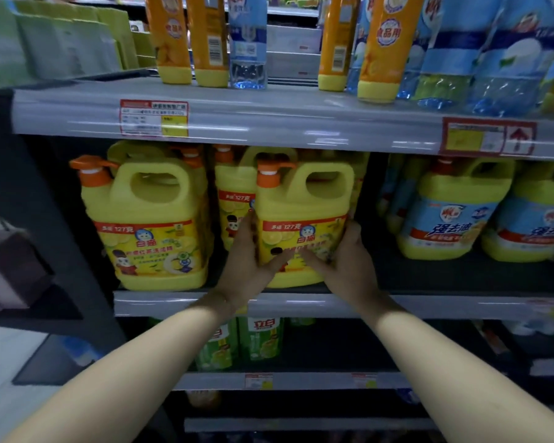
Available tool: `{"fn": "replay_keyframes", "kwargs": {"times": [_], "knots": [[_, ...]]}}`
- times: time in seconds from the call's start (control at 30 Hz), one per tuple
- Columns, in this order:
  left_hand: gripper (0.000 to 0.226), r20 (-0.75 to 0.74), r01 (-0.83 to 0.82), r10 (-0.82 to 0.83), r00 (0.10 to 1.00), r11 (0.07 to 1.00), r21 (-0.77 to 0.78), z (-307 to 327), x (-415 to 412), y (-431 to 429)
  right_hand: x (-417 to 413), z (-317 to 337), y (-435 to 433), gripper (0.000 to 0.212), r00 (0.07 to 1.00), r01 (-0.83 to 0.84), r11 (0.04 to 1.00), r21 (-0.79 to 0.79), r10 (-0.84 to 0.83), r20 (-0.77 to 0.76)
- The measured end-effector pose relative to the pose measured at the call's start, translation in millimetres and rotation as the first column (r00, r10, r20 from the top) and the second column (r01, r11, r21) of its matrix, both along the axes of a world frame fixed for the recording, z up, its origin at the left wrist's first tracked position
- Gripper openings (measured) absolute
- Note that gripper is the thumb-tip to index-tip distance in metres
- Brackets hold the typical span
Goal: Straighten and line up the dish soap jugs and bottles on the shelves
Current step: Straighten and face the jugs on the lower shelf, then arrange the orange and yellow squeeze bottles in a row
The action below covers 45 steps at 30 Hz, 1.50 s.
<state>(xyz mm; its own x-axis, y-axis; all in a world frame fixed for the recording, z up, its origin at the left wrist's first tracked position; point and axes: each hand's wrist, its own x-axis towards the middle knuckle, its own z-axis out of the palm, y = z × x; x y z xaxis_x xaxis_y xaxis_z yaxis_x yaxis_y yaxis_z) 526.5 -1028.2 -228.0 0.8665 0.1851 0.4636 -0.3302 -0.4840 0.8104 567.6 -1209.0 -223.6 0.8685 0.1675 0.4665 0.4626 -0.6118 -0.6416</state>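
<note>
The yellow jug (304, 203) sits at the front of the middle shelf (429, 303). It looks full, so expect real weight. It's rigid moulded plastic with a glossy label that is probably slick. The handle loop on top should be your surest hold for lifting, the lower flanks for sliding. Your hands clasp it now: left hand (247, 260) and right hand (344, 260) wrap its sides, thumbs across the label. A matching jug (147, 219) stands left, blue-labelled jugs (451, 215) stand right, and there are tall orange bottles (173, 36) above.

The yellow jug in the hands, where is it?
In the head view, the yellow jug is on the middle shelf, held between the left hand and right hand, with blue-labelled jugs to its right.
</note>
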Motion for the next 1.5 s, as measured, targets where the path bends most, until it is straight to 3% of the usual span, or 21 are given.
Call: {"fn": "replay_keyframes", "kwargs": {"times": [0.1,0.17,0.27,0.4,0.63,0.73,0.83,0.93,1.03,1.17,1.33,1.5], "knots": [[0.089,0.230,-0.211,0.183,0.956,0.972,0.105,-8.4,-9.3,21.9,-4.1,-5.3,24.2,0.082,0.998,-0.031,0.999,-0.043,0.033,0.051],[0.078,0.356,-0.339,0.255,0.899,0.920,0.197,-7.8,-14.7,30.9,-5.7,-8.8,38.8,0.083,0.997,-0.061,0.997,-0.050,0.064,0.053],[0.066,0.501,-0.449,0.200,0.842,0.776,0.443,-2.3,-19.7,37.2,-9.5,-10.0,57.1,0.080,0.993,-0.092,0.994,-0.062,0.096,0.066],[0.077,0.418,-0.421,0.125,0.900,0.499,0.757,-6.8,-17.9,42.8,-12.5,-10.8,68.4,0.072,0.984,-0.148,0.987,-0.060,0.153,0.087],[0.089,0.336,-0.387,0.198,0.921,0.352,0.852,-17.2,-6.5,47.8,-9.3,-5.8,55.6,0.062,0.974,-0.216,0.968,-0.126,0.223,0.049],[0.094,0.331,-0.395,0.230,0.915,0.351,0.849,-14.7,-8.7,38.1,-8.4,-1.1,45.1,0.066,0.961,-0.275,0.941,-0.199,0.276,-0.022],[0.074,0.384,-0.416,0.161,0.909,0.386,0.823,-9.3,-16.3,34.0,-9.7,12.4,33.3,0.065,0.957,-0.290,0.899,-0.328,0.262,-0.126],[0.044,0.423,-0.378,-0.021,0.906,0.408,0.831,5.1,-20.0,30.7,-14.9,33.3,22.0,0.053,0.970,-0.233,0.808,-0.541,0.234,-0.067],[0.039,0.343,-0.283,-0.084,0.936,0.403,0.870,33.6,-25.2,14.6,-25.5,58.5,14.5,0.040,0.974,-0.173,0.709,-0.684,0.225,-0.014],[0.033,0.301,-0.263,-0.023,0.953,0.424,0.867,91.5,-40.0,-2.9,-46.2,103.7,-0.3,0.031,0.971,-0.129,0.712,-0.690,0.232,0.058],[0.034,0.368,-0.221,-0.129,0.921,0.604,0.766,174.3,-54.4,-9.9,-66.7,177.9,-15.5,0.024,0.913,-0.087,0.830,-0.551,0.288,0.289],[0.023,0.423,-0.239,-0.130,0.897,0.662,0.711,239.6,-51.1,-17.7,-68.8,231.2,-25.4,0.021,0.883,-0.056,0.877,-0.478,0.267,0.385]]}}
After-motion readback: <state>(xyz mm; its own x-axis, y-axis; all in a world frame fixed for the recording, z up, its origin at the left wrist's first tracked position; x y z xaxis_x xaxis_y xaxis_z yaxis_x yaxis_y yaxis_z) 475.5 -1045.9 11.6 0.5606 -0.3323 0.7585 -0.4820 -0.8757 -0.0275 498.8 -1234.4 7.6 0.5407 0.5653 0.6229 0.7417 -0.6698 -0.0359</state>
